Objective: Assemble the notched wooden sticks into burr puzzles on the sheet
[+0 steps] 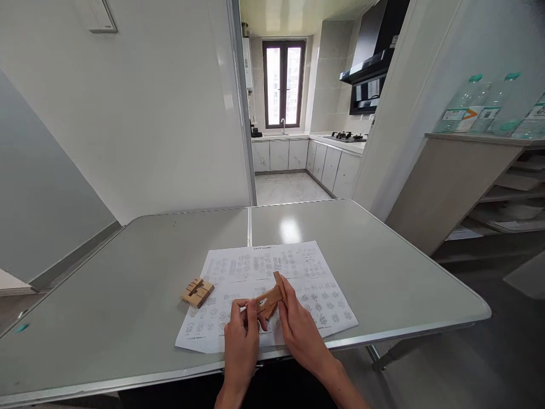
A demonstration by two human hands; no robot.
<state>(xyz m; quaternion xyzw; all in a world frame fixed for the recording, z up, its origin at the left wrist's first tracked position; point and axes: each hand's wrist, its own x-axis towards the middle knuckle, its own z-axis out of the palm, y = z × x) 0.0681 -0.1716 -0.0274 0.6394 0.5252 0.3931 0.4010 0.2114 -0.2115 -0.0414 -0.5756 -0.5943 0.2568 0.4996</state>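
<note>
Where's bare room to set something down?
Bare tabletop lies right of the printed sheet and beyond it to the far edge. Left of the wooden blocks is open up to a small green piece. Crowded: the sheet's near half, with left hand, right hand, held wooden pieces.

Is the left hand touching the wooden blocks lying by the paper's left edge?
Apart: the head view plainly shows printed paper between the left hand and the wooden blocks.

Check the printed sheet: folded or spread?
Spread: the printed sheet lies open on the table, rows of small figures showing around the left hand and right hand, which hold wooden pieces.
</note>
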